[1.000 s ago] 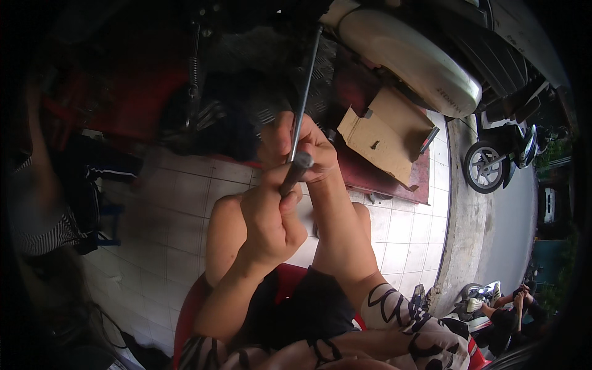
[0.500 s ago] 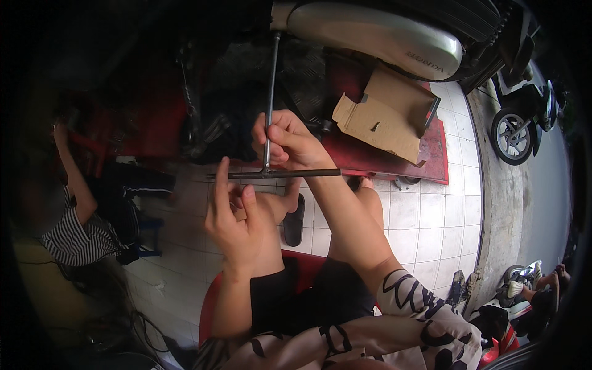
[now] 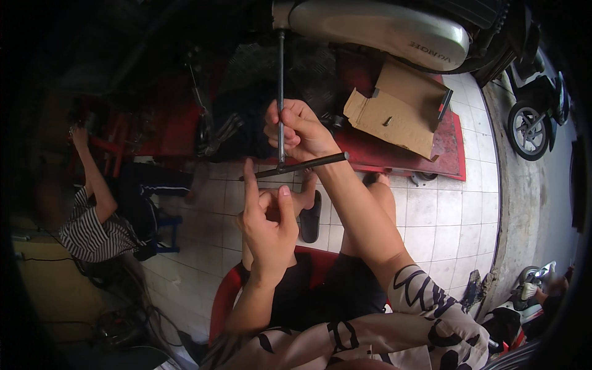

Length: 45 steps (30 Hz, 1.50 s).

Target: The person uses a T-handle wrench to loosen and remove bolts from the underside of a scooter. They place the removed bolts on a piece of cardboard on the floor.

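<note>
A T-handle wrench [image 3: 281, 74] hangs down from the underside of a motorcycle's silver side cover [image 3: 382, 34]; its tip meets a part beside that cover. My right hand [image 3: 303, 128] has its fingers wrapped loosely round the shaft, just above the crossbar. The dark crossbar slants, its right end higher and in front of my right forearm. My left hand [image 3: 268, 225] is below the bar's left end, index finger stretched up against it. The left thumb stands apart, the other fingers are curled, and nothing shows in its grasp.
On the red platform [image 3: 453, 148] lies an opened cardboard box [image 3: 401, 120] with a small bolt [image 3: 387, 121] on it. A co-worker in a striped shirt [image 3: 102, 228] sits at the left by a blue stool [image 3: 169, 234]. A parked motorbike [image 3: 529, 131] stands at the right.
The crossbar has turned from nearly level to slanting, its right end now higher. My left index finger stays at its left end. The whole view has shifted slightly.
</note>
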### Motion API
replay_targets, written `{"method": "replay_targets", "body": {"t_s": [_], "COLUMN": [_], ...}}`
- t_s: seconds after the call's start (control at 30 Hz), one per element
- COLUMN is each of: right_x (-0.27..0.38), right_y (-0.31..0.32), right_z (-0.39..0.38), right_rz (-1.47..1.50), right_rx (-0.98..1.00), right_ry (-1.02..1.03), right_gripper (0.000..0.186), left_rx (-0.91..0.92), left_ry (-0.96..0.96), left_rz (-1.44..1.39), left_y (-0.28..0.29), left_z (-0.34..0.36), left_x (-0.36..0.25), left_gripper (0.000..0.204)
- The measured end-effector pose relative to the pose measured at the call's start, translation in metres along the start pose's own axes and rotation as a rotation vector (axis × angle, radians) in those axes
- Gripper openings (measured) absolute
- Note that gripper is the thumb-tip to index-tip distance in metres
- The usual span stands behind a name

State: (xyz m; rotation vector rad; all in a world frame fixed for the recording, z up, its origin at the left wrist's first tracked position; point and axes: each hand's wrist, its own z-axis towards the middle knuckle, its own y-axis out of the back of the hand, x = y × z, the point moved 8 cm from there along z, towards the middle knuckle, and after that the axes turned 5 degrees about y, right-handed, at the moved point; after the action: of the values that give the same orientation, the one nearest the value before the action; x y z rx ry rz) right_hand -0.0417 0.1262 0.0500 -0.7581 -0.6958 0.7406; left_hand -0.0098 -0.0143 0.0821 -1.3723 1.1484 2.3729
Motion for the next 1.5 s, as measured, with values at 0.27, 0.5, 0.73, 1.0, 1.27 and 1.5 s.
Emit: {"method": "replay_targets", "body": {"t_s": [0.27, 0.5, 0.73, 1.0, 1.27, 1.5], "right_x": [-0.002, -0.010, 0.007, 0.004, 0.004, -0.016], "right_y": [0.013, 0.014, 0.019, 0.024, 0.022, 0.009], "right_z": [0.001, 0.006, 0.003, 0.005, 0.005, 0.002], "right_rz": [-0.052, 0.004, 0.011, 0.047, 0.064, 0.004], "right_rx": [-0.050, -0.078, -0.111, -0.129, -0.138, 0.072], "right_ry": [0.049, 0.062, 0.103, 0.112, 0.129, -0.035], "right_gripper": [0.023, 0.019, 0.021, 0.020, 0.020, 0.030], "left_rx": [0.079, 0.254, -0.079, 0.346, -0.084, 0.140], "left_ry": [-0.073, 0.015, 0.088, -0.212, -0.016, 0.066], "left_rz": [-0.153, -0.202, -0.246, -0.164, 0.096, -0.054], "left_y": [-0.008, -0.033, 0.015, -0.023, -0.001, -0.020], "left_z": [0.002, -0.018, 0.005, 0.000, 0.008, 0.010], "left_x": [-0.031, 0.000, -0.014, -0.051, 0.018, 0.006], "left_gripper": [0.062, 0.063, 0.065, 0.062, 0.026, 0.027]}}
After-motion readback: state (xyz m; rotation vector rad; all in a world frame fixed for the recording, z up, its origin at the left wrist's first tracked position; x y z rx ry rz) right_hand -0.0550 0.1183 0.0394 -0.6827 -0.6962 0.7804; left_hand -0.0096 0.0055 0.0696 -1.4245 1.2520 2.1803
